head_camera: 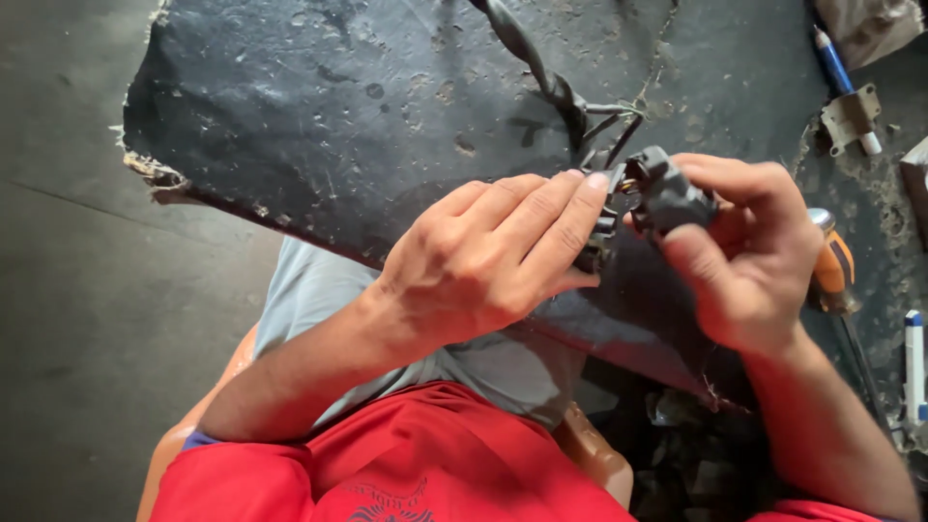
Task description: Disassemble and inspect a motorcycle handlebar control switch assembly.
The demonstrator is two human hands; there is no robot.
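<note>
Head view. Nearest the lens: your red printed shirt, with grey shorts over the lap just above it.

Your left hand comes in from lower left, fingers curled and lying together, not spread. Its fingertips press on the left side of a small black plastic wiring connector; thumb is tucked under the palm edge, touching the lower part of the piece. Hand closed on the connector.

Your right hand comes in from lower right. Thumb sits just below the connector, index finger arches over its top, the other fingers folded behind. Also clamped on the connector, so the piece is pinched between both hands, held above the dark worn rubber mat that lies across your knees.

From the connector's top, thin dark wires run up into a black taped cable bundle that leaves the picture at the top edge.

Right of your right hand: an orange-handled screwdriver on the dirty concrete floor, partly hidden by the hand. Top right: a blue pen-shaped tool beside a small metal bracket. Far right edge: a white and blue marker-like stick.
</note>
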